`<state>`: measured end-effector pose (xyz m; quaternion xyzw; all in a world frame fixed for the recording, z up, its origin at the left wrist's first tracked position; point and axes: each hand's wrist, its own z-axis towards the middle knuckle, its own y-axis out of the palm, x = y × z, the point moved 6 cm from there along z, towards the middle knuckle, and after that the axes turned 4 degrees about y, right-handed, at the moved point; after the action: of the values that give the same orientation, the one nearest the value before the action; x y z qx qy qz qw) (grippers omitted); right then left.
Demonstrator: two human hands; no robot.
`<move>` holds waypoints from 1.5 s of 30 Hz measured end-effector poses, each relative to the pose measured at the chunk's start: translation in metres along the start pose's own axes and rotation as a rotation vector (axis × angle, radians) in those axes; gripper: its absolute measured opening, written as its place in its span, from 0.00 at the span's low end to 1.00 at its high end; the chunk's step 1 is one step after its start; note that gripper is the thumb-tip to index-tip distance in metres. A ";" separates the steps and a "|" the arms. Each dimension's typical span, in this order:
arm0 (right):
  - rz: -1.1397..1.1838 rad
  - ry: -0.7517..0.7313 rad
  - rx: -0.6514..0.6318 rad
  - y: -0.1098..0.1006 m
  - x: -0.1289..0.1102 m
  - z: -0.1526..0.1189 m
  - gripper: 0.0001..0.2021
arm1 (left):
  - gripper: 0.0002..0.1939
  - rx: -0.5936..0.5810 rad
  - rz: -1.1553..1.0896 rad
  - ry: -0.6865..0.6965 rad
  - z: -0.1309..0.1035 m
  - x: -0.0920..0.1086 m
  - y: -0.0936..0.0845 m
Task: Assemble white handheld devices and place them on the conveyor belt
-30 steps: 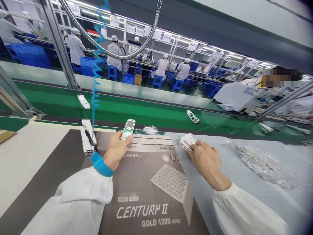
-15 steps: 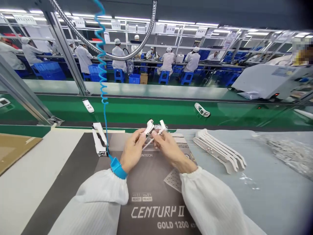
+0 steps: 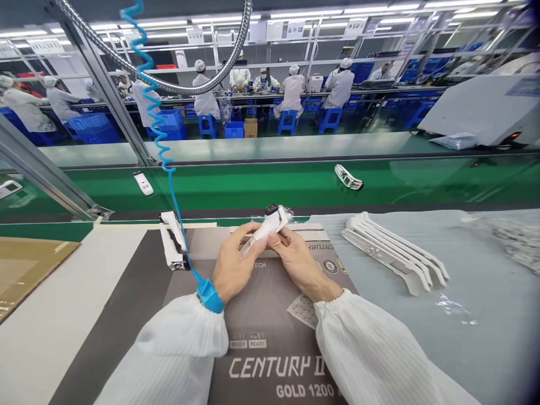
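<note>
Head view: surface (image 3: 93,281) bears printed cardboard (image 3: 261,309); white shells (image 3: 390,250) lie stacked at right, seemingly unfitted; left hand (image 3: 234,261) and right hand (image 3: 298,261) share a narrow grip on one white handset (image 3: 267,226) over the cardboard's far end, its halves apparently mid-joining.

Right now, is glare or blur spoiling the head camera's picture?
In the head view, the ceiling lights burn white, pale reflections lie on the green belt at right, the plastic bag looks smeared near the right edge; the held white part is fairly clear.
</note>
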<state>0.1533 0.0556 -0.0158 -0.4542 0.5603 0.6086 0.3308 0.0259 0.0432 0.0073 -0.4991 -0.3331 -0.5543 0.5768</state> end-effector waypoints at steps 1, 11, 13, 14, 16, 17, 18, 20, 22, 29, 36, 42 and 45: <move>0.021 -0.008 0.017 0.000 -0.002 -0.001 0.24 | 0.16 -0.014 0.003 0.001 -0.001 0.001 0.003; 0.325 0.043 0.050 0.004 -0.006 -0.003 0.19 | 0.15 0.094 -0.208 -0.075 -0.006 -0.007 0.016; 0.313 0.034 0.049 0.006 -0.008 -0.004 0.19 | 0.15 0.095 -0.285 -0.124 -0.005 -0.010 0.016; 0.299 0.032 0.044 0.007 -0.008 -0.005 0.20 | 0.16 0.094 -0.306 -0.140 -0.005 -0.010 0.015; 0.270 0.039 0.037 0.008 -0.008 -0.006 0.22 | 0.16 0.076 -0.293 -0.151 -0.005 -0.009 0.015; 0.260 0.044 0.041 0.008 -0.007 -0.006 0.23 | 0.17 0.063 -0.264 -0.146 -0.006 -0.008 0.016; 0.253 0.047 0.052 0.007 -0.007 -0.006 0.24 | 0.17 0.047 -0.232 -0.139 -0.007 -0.007 0.017; 0.235 0.041 0.081 0.005 -0.005 -0.005 0.25 | 0.16 0.024 -0.183 -0.125 -0.008 -0.005 0.020; 0.212 0.027 0.113 0.002 -0.004 -0.004 0.24 | 0.16 0.051 -0.178 -0.126 -0.009 -0.004 0.021; 0.164 -0.029 0.135 0.003 -0.003 -0.004 0.23 | 0.13 0.209 -0.274 -0.225 -0.012 -0.007 0.020; 0.345 0.164 0.176 0.000 0.002 -0.004 0.25 | 0.19 0.029 0.222 -0.017 -0.018 0.015 0.029; 0.568 0.238 0.205 -0.018 -0.003 -0.003 0.23 | 0.27 -0.319 0.715 -0.032 -0.021 0.012 0.048; 0.474 0.209 0.112 -0.011 -0.011 -0.004 0.20 | 0.25 -0.294 0.780 -0.035 -0.014 0.008 0.035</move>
<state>0.1679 0.0542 -0.0100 -0.3517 0.7150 0.5868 0.1440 0.0593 0.0237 0.0038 -0.6741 -0.0462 -0.3273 0.6605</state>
